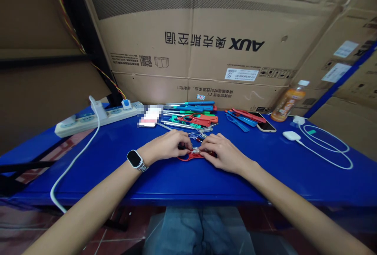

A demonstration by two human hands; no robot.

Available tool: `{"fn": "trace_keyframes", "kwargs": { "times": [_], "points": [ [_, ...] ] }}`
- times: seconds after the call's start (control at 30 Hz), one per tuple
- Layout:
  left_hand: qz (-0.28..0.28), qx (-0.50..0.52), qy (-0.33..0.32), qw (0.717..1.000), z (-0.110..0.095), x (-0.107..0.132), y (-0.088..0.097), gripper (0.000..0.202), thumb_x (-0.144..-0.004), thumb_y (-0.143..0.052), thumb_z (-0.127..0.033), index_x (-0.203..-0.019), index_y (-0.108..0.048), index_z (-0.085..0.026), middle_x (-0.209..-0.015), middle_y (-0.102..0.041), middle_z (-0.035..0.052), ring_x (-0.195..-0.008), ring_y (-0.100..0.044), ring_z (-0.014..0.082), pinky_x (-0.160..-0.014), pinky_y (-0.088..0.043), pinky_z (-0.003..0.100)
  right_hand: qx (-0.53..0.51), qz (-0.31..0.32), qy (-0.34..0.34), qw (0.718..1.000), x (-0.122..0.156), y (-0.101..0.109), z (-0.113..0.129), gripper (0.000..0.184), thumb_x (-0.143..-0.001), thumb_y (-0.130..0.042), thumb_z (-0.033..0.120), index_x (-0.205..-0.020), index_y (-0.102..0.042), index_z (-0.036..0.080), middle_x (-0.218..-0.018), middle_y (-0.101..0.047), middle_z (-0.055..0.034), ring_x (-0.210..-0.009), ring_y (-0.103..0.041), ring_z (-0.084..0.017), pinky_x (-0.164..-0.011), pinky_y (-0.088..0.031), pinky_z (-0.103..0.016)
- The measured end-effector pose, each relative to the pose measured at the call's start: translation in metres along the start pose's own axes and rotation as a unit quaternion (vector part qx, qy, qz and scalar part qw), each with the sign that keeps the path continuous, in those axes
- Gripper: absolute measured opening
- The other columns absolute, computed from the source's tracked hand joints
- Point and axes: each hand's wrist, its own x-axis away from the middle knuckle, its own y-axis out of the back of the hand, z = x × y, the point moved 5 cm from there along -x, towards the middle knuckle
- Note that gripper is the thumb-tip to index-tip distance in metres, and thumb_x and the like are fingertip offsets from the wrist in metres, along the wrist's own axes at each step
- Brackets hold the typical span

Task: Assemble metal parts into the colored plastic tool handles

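Both hands rest on the blue table point(165, 176) and meet over a small red plastic tool point(193, 155). My left hand point(169, 145), with a smartwatch point(136, 160) on its wrist, has its fingers curled onto the tool's left end. From the right, my right hand point(222, 153) pinches the other end. Thin wires point(198, 136) lie just beyond the fingertips. Much of the red tool is hidden under the fingers.
A pile of red, green and blue tools and metal rods point(191, 115) lies behind the hands. A phone point(265, 123), an orange bottle point(287, 103), a white charger with its cable point(321, 141), a power strip point(97, 118) and cardboard boxes point(191, 39) ring the table.
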Motion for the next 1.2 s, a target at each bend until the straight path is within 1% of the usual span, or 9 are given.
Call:
{"fn": "trace_keyframes", "kwargs": {
  "times": [0.13, 0.33, 0.4, 0.6, 0.77, 0.9, 1.0, 1.1, 1.2],
  "points": [
    [0.000, -0.022, -0.002, 1.000, -0.001, 0.000, 0.001, 0.011, -0.083, -0.067, -0.018, -0.091, -0.075, -0.019, -0.093, -0.070, 0.0042, -0.083, -0.064, 0.0166, -0.078, -0.049, 0.026, 0.001, -0.027, 0.004, 1.000, 0.005, 0.002, -0.002, 0.015, -0.096, -0.054, 0.026, -0.099, -0.067, 0.019, -0.101, -0.069, -0.0058, -0.094, -0.060, -0.018, -0.083, -0.037, -0.036],
    [0.007, -0.047, -0.008, 0.999, -0.002, -0.001, 0.001, 0.013, -0.082, -0.067, -0.017, -0.092, -0.076, -0.019, -0.093, -0.070, 0.0045, -0.087, -0.064, 0.0177, -0.082, -0.049, 0.026, -0.065, -0.050, -0.033, 0.996, 0.004, -0.005, -0.011, 0.009, -0.092, -0.062, 0.025, -0.095, -0.069, 0.022, -0.096, -0.070, -0.0036, -0.093, -0.061, -0.018, -0.083, -0.042, -0.034],
    [0.007, -0.049, -0.008, 0.999, -0.001, -0.001, 0.000, 0.013, -0.082, -0.067, -0.017, -0.092, -0.076, -0.019, -0.093, -0.071, 0.0046, -0.086, -0.064, 0.0176, -0.082, -0.049, 0.026, -0.068, -0.046, -0.030, 0.996, 0.004, -0.007, -0.011, 0.009, -0.092, -0.062, 0.025, -0.094, -0.070, 0.022, -0.096, -0.069, -0.0038, -0.092, -0.061, -0.018, -0.083, -0.042, -0.034],
    [0.004, -0.052, -0.018, 0.998, -0.002, 0.000, 0.000, 0.014, -0.084, -0.066, -0.019, -0.093, -0.076, -0.020, -0.093, -0.070, 0.0043, -0.086, -0.064, 0.0176, -0.082, -0.048, 0.027, -0.032, -0.031, -0.023, 0.999, 0.006, -0.006, -0.007, 0.017, -0.096, -0.055, 0.026, -0.099, -0.072, 0.024, -0.100, -0.068, -0.0045, -0.094, -0.059, -0.019, -0.085, -0.040, -0.037],
    [-0.008, -0.043, -0.048, 0.998, -0.012, 0.002, 0.001, 0.016, -0.085, -0.065, -0.019, -0.097, -0.076, -0.021, -0.097, -0.067, 0.0031, -0.084, -0.063, 0.0156, -0.080, -0.048, 0.026, -0.054, -0.027, -0.048, 0.997, 0.004, -0.004, -0.008, 0.015, -0.094, -0.058, 0.025, -0.091, -0.072, 0.022, -0.097, -0.068, -0.0039, -0.092, -0.060, -0.018, -0.081, -0.040, -0.035],
    [0.000, -0.041, -0.054, 0.998, -0.016, 0.003, 0.000, 0.014, -0.084, -0.067, -0.015, -0.092, -0.077, -0.020, -0.094, -0.066, 0.0033, -0.084, -0.060, 0.0157, -0.078, -0.047, 0.026, -0.077, -0.023, -0.060, 0.995, 0.001, -0.004, -0.011, 0.012, -0.091, -0.062, 0.023, -0.089, -0.073, 0.022, -0.096, -0.069, -0.0033, -0.090, -0.061, -0.017, -0.081, -0.040, -0.034],
    [0.007, -0.035, -0.052, 0.998, -0.015, 0.005, 0.000, 0.011, -0.086, -0.066, -0.018, -0.089, -0.077, -0.020, -0.096, -0.064, 0.0042, -0.088, -0.058, 0.0170, -0.081, -0.047, 0.028, -0.079, -0.021, -0.060, 0.995, 0.000, -0.004, -0.012, 0.011, -0.091, -0.063, 0.023, -0.089, -0.074, 0.023, -0.096, -0.070, -0.0030, -0.090, -0.063, -0.017, -0.081, -0.039, -0.034],
    [0.015, -0.021, -0.051, 0.998, -0.014, 0.008, -0.001, 0.013, -0.088, -0.064, -0.021, -0.090, -0.077, -0.022, -0.099, -0.063, 0.0045, -0.094, -0.057, 0.0182, -0.085, -0.046, 0.030, -0.078, -0.019, -0.059, 0.995, 0.000, -0.004, -0.012, 0.010, -0.090, -0.063, 0.022, -0.089, -0.073, 0.022, -0.096, -0.070, -0.0030, -0.090, -0.063, -0.017, -0.081, -0.039, -0.033],
    [0.016, -0.013, -0.053, 0.998, -0.014, 0.009, 0.000, 0.017, -0.091, -0.061, -0.024, -0.091, -0.078, -0.023, -0.099, -0.061, 0.0051, -0.095, -0.055, 0.0188, -0.087, -0.046, 0.032, -0.073, -0.013, -0.060, 0.995, 0.000, -0.004, -0.012, 0.010, -0.091, -0.063, 0.022, -0.088, -0.073, 0.022, -0.096, -0.070, -0.0029, -0.089, -0.063, -0.018, -0.081, -0.038, -0.034]
  ]
}}
